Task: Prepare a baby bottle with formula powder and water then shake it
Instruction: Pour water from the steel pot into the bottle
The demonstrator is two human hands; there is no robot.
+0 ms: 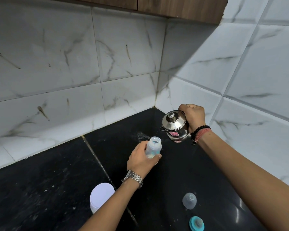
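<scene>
Bottle (153, 148) stands left of kettle (174, 125), cap (189, 200) nearer on counter (57, 189).

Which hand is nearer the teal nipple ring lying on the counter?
Left. The left hand, gripping the baby bottle, sits up-left of the teal nipple ring; the right hand grips the steel kettle, farther back.

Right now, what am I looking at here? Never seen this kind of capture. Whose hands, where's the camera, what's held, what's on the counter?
There is no machine: a person works with bare hands, and the single picture comes from a wide-angle camera worn on their head, looking down. The left hand, with a wristwatch, holds an open baby bottle with some powder at its bottom. The right hand grips a lidded steel pot, tilted with its spout toward the bottle. On the black counter lie a white container, a clear cap and a teal nipple ring.
</scene>
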